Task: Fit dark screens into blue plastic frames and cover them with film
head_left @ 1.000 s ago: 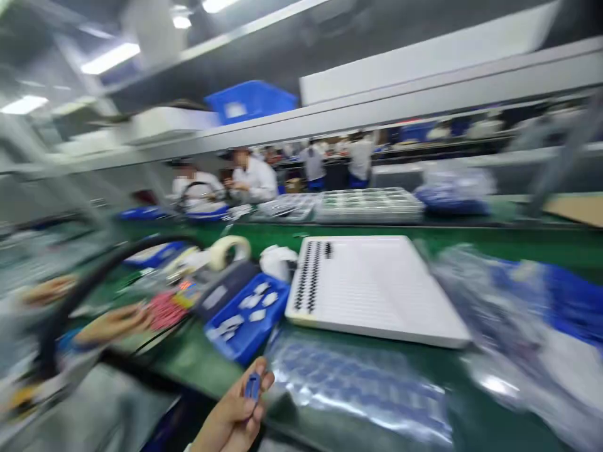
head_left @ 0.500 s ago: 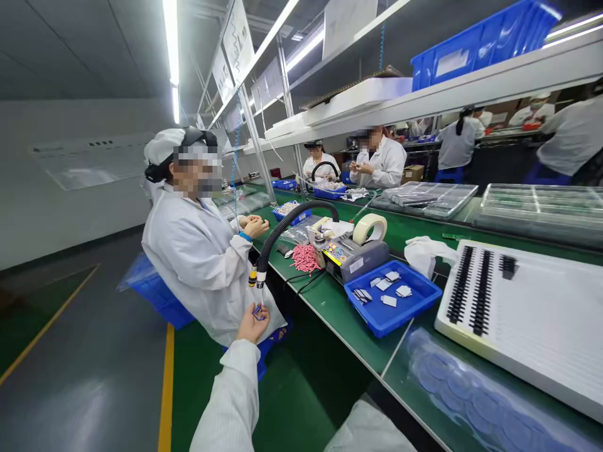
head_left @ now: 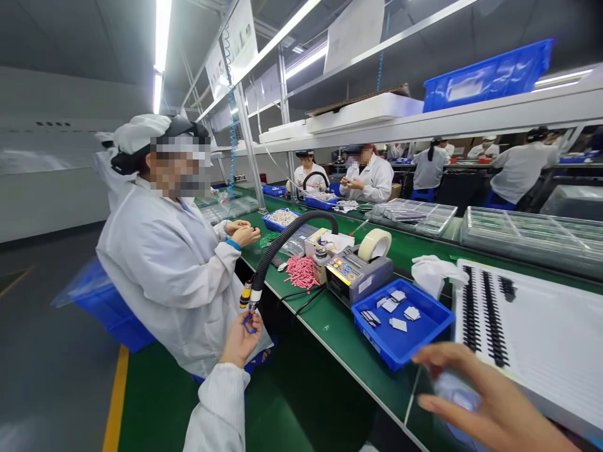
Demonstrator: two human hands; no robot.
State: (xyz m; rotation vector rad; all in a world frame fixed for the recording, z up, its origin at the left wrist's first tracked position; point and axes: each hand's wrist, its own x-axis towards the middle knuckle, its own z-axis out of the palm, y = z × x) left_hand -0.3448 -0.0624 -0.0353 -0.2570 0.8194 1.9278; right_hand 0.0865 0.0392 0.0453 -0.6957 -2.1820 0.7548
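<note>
My left hand (head_left: 238,342) is closed on a small blue frame-like piece (head_left: 249,323), pinched in the fingertips just under the metal nozzle of a black flexible hose (head_left: 282,237). Whether the piece touches the nozzle I cannot tell. My right hand (head_left: 490,398), somewhat blurred, is open, with thumb and fingers apart and nothing seen between them. It hovers over the bench edge, near a blue tray (head_left: 384,348) of small white pieces (head_left: 398,324) and a white foam tray (head_left: 556,314) holding rows of black parts (head_left: 494,320). Clear plastic packaging shows partly behind this hand.
A grey tape dispenser (head_left: 360,280) carries a roll of cream tape (head_left: 375,245). Pink pieces (head_left: 303,272) lie piled beside a small bottle (head_left: 320,265). A co-worker (head_left: 179,263) sits close on the left. A shelf (head_left: 372,129) crosses above the green bench (head_left: 325,320).
My right hand has come into view at the lower right, its fingers apart. My left hand has raised the small blue piece close under the hose nozzle. The view has turned slightly right.
</note>
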